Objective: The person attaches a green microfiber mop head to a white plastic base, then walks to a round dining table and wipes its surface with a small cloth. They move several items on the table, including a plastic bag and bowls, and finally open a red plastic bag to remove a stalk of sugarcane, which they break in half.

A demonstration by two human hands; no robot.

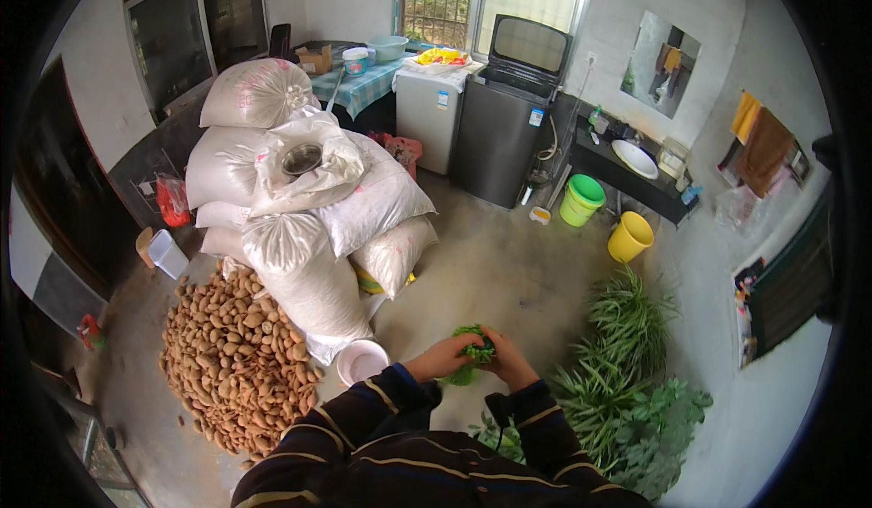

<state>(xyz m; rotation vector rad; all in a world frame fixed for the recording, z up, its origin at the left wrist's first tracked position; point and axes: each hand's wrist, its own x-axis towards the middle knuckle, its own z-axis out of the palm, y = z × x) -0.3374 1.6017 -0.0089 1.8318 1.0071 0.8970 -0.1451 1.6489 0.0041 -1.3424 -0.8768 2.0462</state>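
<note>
Close in front of my body, at the lower middle of the head view, both hands are together around a small bunch of green leaves (479, 348). My left hand (442, 357) closes on its left side, and my right hand (509, 361) wraps it from the right. Lighter green (462, 376) shows just below the hands. The exact kind of leaf is too small to make out. My fingertips are partly hidden by the leaves and by the hands themselves.
A white basin (362, 363) sits on the floor left of my hands, beside a heap of brown tubers (238, 363) and stacked white sacks (309, 272). Leafy plants (613, 363) stand on the right. Green (581, 201) and yellow buckets (630, 237) are farther off, near a dark washing machine (498, 135).
</note>
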